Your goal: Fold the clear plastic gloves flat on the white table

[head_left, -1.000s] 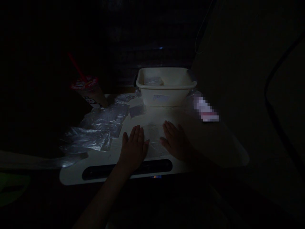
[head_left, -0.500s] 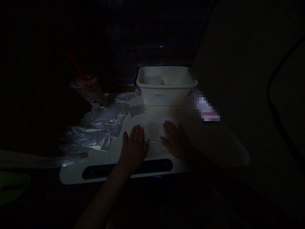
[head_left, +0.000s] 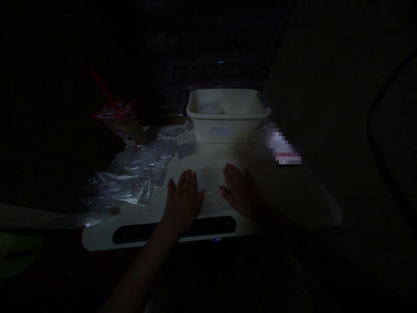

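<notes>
My left hand [head_left: 183,200] lies palm down with its fingers spread, near the front of the white table [head_left: 280,187]. Across from it, my right hand [head_left: 239,190] rests flat, fingers stretched out and holding nothing. Between the two hands a thin clear plastic sheet or bag [head_left: 211,184] lies flat on the table; its edges are hard to make out in the dim light. Left of my left hand spreads a heap of clear plastic bags [head_left: 124,187]. A small greyish flat packet [head_left: 188,149] sits beyond my left fingertips.
A cream plastic bin [head_left: 224,130] stands at the back, with a clear plastic package [head_left: 210,108] inside. At the back left is a drink cup [head_left: 122,124] with a red straw. A blurred-out item [head_left: 282,148] lies right. A dark slot [head_left: 215,226] runs along the front edge.
</notes>
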The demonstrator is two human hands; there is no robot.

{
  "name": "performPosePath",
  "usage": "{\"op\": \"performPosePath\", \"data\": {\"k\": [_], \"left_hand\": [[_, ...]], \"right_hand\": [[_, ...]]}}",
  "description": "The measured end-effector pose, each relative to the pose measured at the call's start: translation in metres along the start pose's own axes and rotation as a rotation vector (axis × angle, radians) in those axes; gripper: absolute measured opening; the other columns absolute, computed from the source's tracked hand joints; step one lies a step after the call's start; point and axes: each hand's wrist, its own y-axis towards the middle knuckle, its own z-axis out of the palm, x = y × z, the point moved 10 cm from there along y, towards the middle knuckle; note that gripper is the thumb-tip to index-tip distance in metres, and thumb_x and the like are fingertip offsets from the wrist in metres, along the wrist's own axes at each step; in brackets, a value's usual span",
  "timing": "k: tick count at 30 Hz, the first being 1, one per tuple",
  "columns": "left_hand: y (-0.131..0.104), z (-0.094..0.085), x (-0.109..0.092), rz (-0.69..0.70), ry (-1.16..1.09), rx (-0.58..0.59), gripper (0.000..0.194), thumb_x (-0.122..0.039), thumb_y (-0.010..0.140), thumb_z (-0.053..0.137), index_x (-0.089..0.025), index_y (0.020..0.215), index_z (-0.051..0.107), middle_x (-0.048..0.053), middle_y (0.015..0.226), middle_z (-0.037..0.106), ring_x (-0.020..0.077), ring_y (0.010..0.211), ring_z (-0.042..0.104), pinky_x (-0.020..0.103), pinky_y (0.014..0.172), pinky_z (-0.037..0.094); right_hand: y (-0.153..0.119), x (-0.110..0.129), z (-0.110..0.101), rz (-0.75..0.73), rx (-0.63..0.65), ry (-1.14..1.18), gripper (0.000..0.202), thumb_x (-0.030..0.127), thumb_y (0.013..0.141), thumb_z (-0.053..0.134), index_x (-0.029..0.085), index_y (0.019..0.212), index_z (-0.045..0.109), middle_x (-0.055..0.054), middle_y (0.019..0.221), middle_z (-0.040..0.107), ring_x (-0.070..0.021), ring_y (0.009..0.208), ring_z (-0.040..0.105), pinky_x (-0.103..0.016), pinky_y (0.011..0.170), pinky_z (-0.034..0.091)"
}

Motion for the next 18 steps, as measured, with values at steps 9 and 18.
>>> {"op": "performPosePath", "data": {"k": [9,18], "left_hand": [[0.0002,0.0014,0.0004,-0.007,0.0,0.015,0.049,-0.033,0.084,0.018,-0.004,0.123,0.029,0.017,0.131,0.028,0.0254,0.121,0.022,0.049,0.093,0.02],[0.0005,0.0002,-0.0005,0.003,-0.004,-0.001,0.049,-0.033,0.084,0.019,-0.004,0.123,0.029,0.017,0.13,0.029,0.0258,0.121,0.023,0.048,0.093,0.022]], "right_hand": [[-0.0002,-0.0003,0.0008,0.002,0.011,-0.003,0.055,0.042,0.083,0.022,0.006,0.123,0.032,-0.015,0.131,0.029,-0.0235,0.12,0.022,-0.046,0.094,0.018],[-0.0001,0.0002,0.0003,-0.006,-0.006,-0.024,0.055,0.043,0.083,0.022,0.006,0.122,0.033,-0.016,0.13,0.031,-0.0243,0.12,0.024,-0.045,0.094,0.019]]}}
